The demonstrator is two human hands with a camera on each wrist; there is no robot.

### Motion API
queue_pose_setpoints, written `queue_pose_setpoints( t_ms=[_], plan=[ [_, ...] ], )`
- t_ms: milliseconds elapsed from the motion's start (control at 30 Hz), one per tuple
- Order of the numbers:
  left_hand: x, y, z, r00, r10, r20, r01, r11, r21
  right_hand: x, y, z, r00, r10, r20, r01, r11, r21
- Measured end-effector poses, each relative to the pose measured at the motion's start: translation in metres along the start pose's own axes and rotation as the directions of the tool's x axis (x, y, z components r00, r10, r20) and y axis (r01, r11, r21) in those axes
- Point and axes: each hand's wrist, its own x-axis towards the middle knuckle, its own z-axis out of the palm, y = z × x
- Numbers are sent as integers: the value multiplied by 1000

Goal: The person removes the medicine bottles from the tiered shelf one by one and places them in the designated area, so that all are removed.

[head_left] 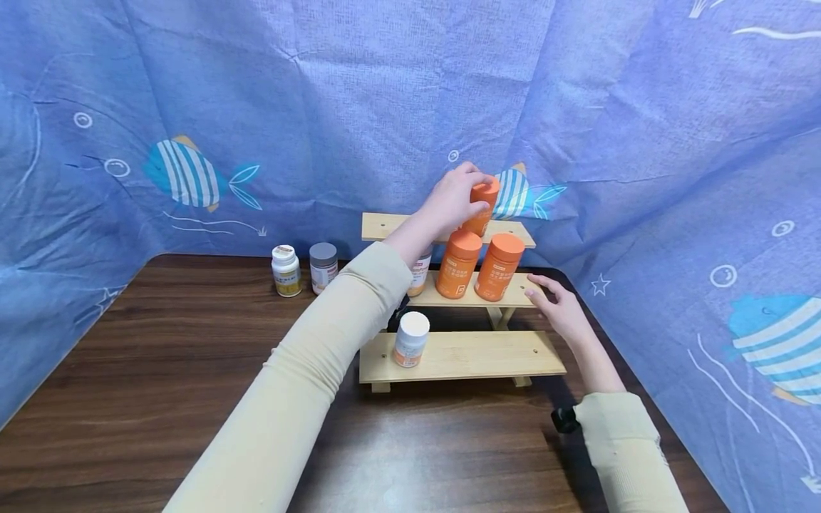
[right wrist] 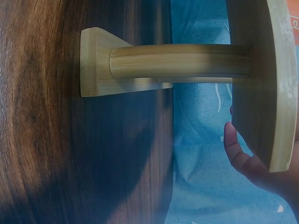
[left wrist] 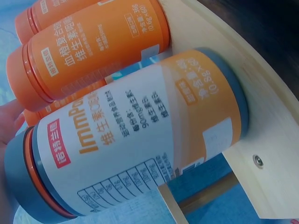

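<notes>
My left hand holds an orange supplement bottle near its lid, over the top step of a wooden tiered rack. Its thumb and fingers bend round the bottle from the left. Below, on the middle step, two more orange bottles stand side by side. To their left is a white-and-orange bottle with a grey lid, partly covered by my forearm in the head view. Beside the middle step's right end, my right hand is spread loosely with nothing in it; the board partly hides it in the right wrist view.
A small white bottle stands at the left of the bottom step. On the dark wood table, left of the rack, are a white-and-yellow bottle and a grey-lidded bottle. Blue fish-print cloth hangs behind and at the sides.
</notes>
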Motion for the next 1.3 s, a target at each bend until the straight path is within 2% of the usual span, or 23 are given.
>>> queue_pose_setpoints(
  t_ms=[300,500,800,1000,1300],
  plan=[
    [-6,5,-2,999,32,-35,-29,996,83,-1,0,1,1000,-1,-3,1,1000,-4],
    [-9,9,-2,1000,-4,-28,7,995,104,-1,1,1,1000,-6,-4,6,1000,3],
    [-10,6,-6,999,18,-35,-16,998,64,-1,2,2,1000,-2,-14,3,1000,14],
    [-13,5,-15,996,42,-73,-41,999,17,0,3,2,1000,-4,-11,4,1000,29],
    [-21,5,-31,991,28,-133,-37,997,-65,-1,3,2,1000,-7,-15,8,1000,21]
  ],
)
